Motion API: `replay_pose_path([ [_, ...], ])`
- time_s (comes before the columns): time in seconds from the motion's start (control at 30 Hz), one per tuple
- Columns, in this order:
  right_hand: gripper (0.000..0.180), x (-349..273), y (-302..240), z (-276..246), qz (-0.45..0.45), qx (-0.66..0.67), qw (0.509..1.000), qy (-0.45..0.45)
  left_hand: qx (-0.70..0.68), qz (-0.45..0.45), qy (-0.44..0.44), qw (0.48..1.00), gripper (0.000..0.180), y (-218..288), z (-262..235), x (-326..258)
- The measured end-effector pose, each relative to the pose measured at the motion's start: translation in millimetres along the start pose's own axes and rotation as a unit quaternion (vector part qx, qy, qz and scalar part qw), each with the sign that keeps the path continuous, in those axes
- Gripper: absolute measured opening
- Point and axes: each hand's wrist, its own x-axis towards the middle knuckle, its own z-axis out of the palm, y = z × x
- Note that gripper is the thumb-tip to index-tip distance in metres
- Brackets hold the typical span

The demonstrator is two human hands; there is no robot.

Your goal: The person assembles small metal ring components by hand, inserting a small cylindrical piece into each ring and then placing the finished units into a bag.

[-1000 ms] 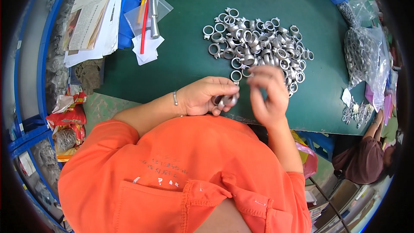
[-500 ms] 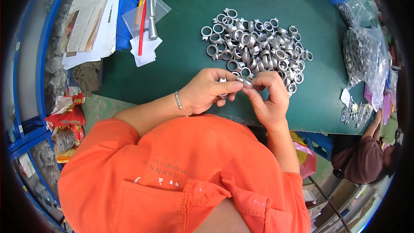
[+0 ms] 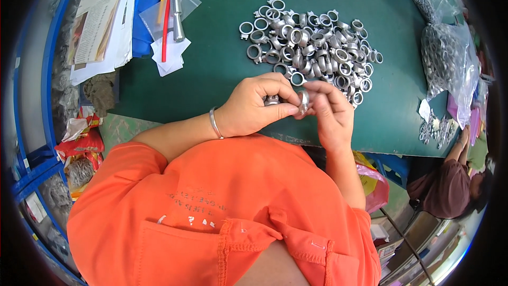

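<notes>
Both hands meet at the mat's [image 3: 222,74] near edge. The left hand [image 3: 254,107] curls around a ring [image 3: 271,100]; the right hand [image 3: 330,108] pinches a second ring [image 3: 304,100] at its nine o'clock. The pile [image 3: 309,47] lies at twelve.

Single view: head-worn fisheye camera, looking steeply down over the wearer's orange-shirted chest onto the green desk [image 3: 222,47]. Close range; both hands sit near frame centre. Straight edges bow toward the dark circular rim.
</notes>
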Motion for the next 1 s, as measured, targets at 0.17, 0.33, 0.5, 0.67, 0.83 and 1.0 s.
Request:
replay_pose_path([
  [0.17, 0.029, 0.3, -2.9, 6.1, -0.348, -0.293, 0.891, -0.001, -0.288, -0.240, 0.029, 0.927, 0.020, 1.0, 4.0, 0.8],
  [0.33, 0.019, 7.3, -17.1, 6.9, -0.371, -0.391, 0.842, -0.033, -0.491, -0.354, -0.040, 0.795, 0.019, -14.2, 1.2, -3.8],
  [0.5, 0.013, 24.9, -2.1, -22.8, -0.247, -0.654, 0.681, 0.219, -0.434, -0.301, -0.026, 0.848, 0.010, -4.2, 1.1, 2.4],
  [0.67, 0.013, 28.2, 1.2, -26.5, -0.290, -0.646, 0.676, 0.205, -0.389, -0.308, -0.001, 0.868, 0.008, -0.1, 5.2, 7.2],
  [0.83, 0.014, 23.1, -8.0, -21.6, -0.326, -0.562, 0.745, 0.152, -0.293, -0.253, 0.032, 0.921, 0.013, 3.4, 12.6, 14.9],
  [1.0, 0.016, 7.8, -14.8, -11.0, -0.349, -0.486, 0.799, 0.058, -0.217, -0.174, 0.044, 0.959, 0.015, 8.3, 13.7, 20.4],
])
